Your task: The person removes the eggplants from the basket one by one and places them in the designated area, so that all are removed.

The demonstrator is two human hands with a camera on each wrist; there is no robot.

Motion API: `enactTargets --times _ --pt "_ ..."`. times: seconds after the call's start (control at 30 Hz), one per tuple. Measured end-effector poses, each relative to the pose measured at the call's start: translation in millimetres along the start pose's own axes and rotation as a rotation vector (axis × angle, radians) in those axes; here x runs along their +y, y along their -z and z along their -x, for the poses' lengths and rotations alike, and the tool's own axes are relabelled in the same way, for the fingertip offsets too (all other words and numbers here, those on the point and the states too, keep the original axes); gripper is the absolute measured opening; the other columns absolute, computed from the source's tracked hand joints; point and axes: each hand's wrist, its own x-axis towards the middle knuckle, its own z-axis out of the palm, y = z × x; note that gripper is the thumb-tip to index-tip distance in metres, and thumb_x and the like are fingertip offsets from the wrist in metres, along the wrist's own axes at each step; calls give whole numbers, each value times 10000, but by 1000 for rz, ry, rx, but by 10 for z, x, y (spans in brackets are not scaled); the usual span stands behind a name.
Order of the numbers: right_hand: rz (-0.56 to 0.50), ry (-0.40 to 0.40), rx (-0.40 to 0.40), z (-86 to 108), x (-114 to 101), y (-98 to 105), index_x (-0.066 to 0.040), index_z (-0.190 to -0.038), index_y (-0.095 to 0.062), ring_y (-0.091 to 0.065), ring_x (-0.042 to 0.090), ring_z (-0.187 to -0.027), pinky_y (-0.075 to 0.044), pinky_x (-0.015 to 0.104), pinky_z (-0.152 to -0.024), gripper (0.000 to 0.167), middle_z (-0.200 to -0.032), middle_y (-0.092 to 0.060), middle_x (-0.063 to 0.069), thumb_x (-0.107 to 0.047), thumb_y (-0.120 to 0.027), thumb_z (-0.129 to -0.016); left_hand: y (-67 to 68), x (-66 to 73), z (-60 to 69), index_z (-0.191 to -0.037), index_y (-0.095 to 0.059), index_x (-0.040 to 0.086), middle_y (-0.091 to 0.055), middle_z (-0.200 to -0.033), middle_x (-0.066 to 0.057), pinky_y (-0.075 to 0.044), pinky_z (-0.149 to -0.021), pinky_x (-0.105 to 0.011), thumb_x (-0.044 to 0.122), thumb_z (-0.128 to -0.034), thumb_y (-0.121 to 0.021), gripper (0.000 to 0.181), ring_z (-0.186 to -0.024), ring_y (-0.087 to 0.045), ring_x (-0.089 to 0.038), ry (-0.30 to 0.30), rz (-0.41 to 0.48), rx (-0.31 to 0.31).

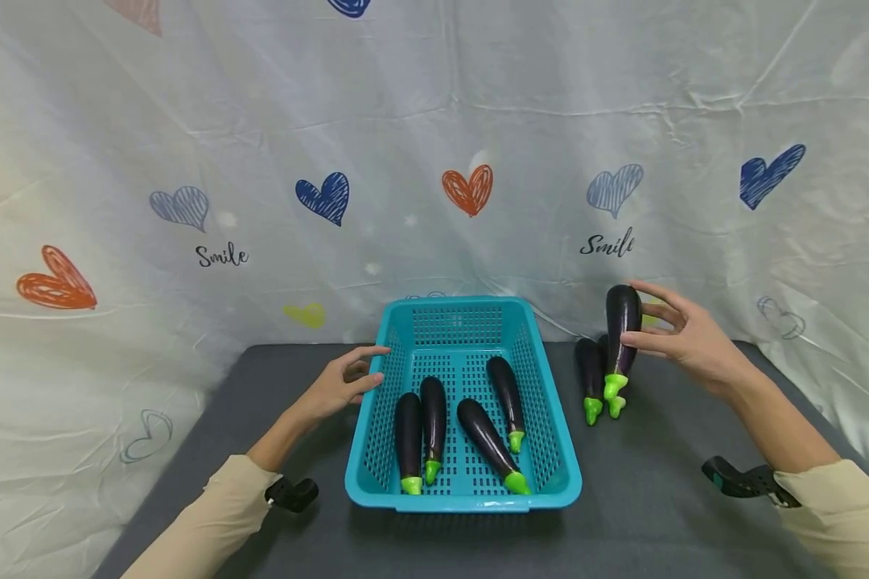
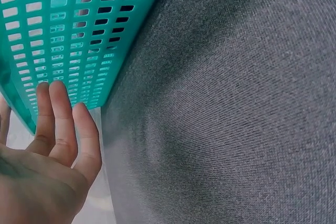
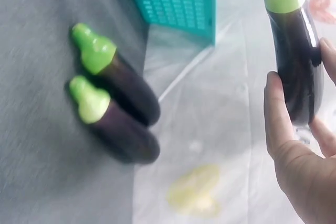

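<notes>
My right hand (image 1: 684,334) holds a dark purple eggplant (image 1: 622,322) with a green stem, raised above the table at the right. The fingers and thumb grip it near its rounded end, as the right wrist view also shows. Beneath lie two more eggplants, one (image 3: 123,127) next to the other (image 3: 121,80). At the centre, a turquoise plastic basket (image 1: 463,504) contains several eggplants, among them one (image 1: 507,398) along its right side. My left hand (image 1: 340,378) is at the basket's left rim, its fingers loosely extended beside the perforated wall (image 2: 68,30).
The basket and loose eggplants rest on a dark grey tabletop (image 1: 290,531). Behind it hangs a white cloth (image 1: 405,96) printed with hearts and lettering. A black band (image 1: 293,492) is on the left wrist, another (image 1: 746,480) on the right.
</notes>
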Motion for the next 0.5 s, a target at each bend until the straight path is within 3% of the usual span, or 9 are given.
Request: enactTargets --times 0.13,0.27,0.5 --pt "0 -32 31 80 89 130 -232 -1619 -295 -395 195 -1308 -549 279 -851 772 -1566 -278 178 -125 -717 -982 1 -1 1 -1531 -472 206 -399 -1541 -185 -520 -913 -545 280 -1043 -630 519 -1371 -412 -405 3 0 5" --pt "26 -46 50 155 213 269 -249 -1625 -284 -329 243 -1359 -550 263 -836 767 -1583 -239 210 -126 -701 -993 -3 -8 -12 -1526 -480 216 -369 -1564 -175 -524 -910 -536 291 -1038 -638 518 -1390 -392 -402 9 -4 9" --pt "41 -78 56 223 392 397 -255 -1624 -285 -363 217 -1322 -557 271 -830 768 -1550 -264 243 -131 -703 -992 1 -16 -6 -1527 -478 184 -374 -1556 -202 -525 -908 -541 277 -1038 -640 523 -1383 -397 -421 -2 -9 11"
